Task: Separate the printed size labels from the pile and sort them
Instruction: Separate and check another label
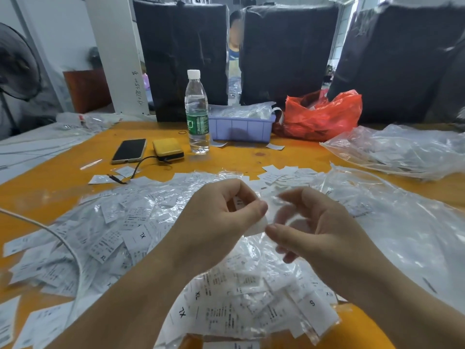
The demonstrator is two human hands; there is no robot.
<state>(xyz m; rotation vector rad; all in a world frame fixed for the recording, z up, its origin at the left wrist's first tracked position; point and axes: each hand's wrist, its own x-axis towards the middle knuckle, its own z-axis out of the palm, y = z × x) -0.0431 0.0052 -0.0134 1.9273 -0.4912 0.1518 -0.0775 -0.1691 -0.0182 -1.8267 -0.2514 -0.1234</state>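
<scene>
Printed size labels (141,238) lie heaped among clear plastic wrappers (392,222) on an orange table (63,170); above them, left hand (221,217) pinches one white label (256,226) between thumb and fingers, while right hand (319,230) curls its fingertips onto the same label's edge

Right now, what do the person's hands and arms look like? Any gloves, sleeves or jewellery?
Both are bare. The left hand and right hand wear no gloves, and no rings, watch or bracelet show. Both forearms are uncovered right down to the bottom edge of the picture, so no sleeve is in view. The nails that show look short and unpainted.
</scene>
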